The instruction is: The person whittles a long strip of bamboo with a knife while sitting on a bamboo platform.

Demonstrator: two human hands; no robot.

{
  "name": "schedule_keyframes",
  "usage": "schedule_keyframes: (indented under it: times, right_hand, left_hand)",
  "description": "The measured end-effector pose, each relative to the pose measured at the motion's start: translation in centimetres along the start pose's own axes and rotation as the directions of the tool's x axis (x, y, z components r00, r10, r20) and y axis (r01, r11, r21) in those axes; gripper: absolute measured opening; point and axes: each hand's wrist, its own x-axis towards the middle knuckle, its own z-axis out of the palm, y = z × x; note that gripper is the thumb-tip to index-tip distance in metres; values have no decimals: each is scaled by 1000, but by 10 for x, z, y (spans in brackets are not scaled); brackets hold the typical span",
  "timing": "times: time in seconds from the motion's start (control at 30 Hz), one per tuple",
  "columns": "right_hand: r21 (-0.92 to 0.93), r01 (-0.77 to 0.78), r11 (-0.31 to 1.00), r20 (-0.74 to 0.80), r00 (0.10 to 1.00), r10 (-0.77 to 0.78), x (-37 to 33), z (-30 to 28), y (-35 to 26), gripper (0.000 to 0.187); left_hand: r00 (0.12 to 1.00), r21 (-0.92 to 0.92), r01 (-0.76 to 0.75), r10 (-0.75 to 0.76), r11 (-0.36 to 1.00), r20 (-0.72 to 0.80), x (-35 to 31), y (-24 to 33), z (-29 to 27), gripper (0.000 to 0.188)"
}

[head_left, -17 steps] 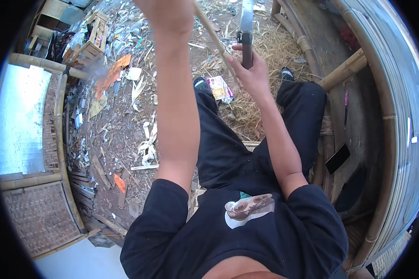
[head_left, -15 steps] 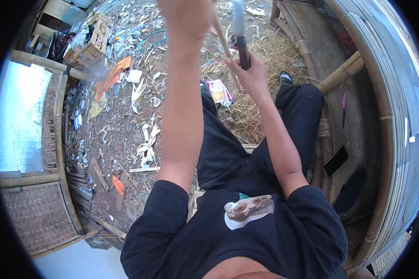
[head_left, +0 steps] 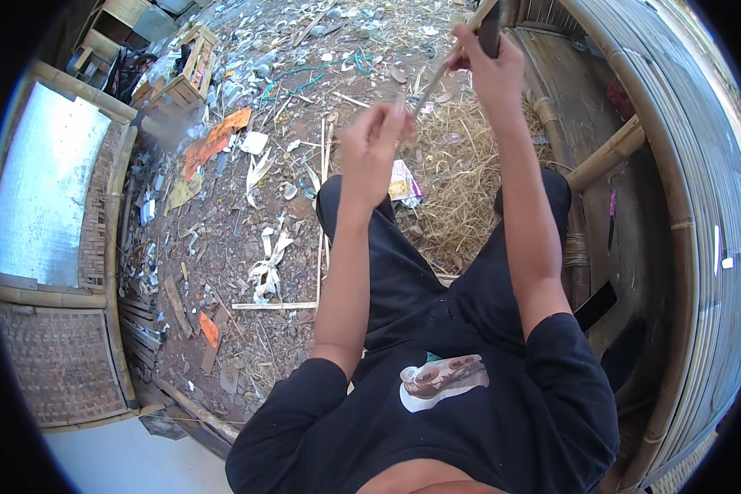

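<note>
Both my arms reach forward over my knees. In my right hand (head_left: pixel 499 76), at the top of the view, is the dark handle of a knife (head_left: pixel 489 31); its blade is cut off by the view's edge. A thin pale strip (head_left: pixel 439 80), like split bamboo, slants from beside my right thumb down toward my left hand (head_left: pixel 372 148). The left fingers are curled at the strip's lower end and slightly blurred, so their exact grip is hard to see.
Dry straw-like shavings (head_left: pixel 461 181) and a printed packet (head_left: pixel 403 183) lie between my knees. Long pale strips (head_left: pixel 322 206) rest on the littered ground to the left. A bamboo bench (head_left: pixel 634 272) holding a phone (head_left: pixel 594 307) runs along my right. A wooden crate (head_left: pixel 191 70) stands far left.
My left hand has come down and back toward me from the top of the view. My right hand has moved forward and right with the knife. The strip now slants the other way.
</note>
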Motion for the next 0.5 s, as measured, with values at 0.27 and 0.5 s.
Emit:
schedule_keyframes:
  times: [0.27, 0.5]
  right_hand:
    - [484, -98, 869, 149, 988, 28, 9, -3, 6, 22]
    - [650, -550, 525, 281, 816, 505, -34, 25, 36, 23]
  left_hand:
    - [893, -664, 332, -449, 670, -8, -25, -91, -38, 68]
    - [749, -655, -314, -245, 687, -616, -44, -65, -98, 58]
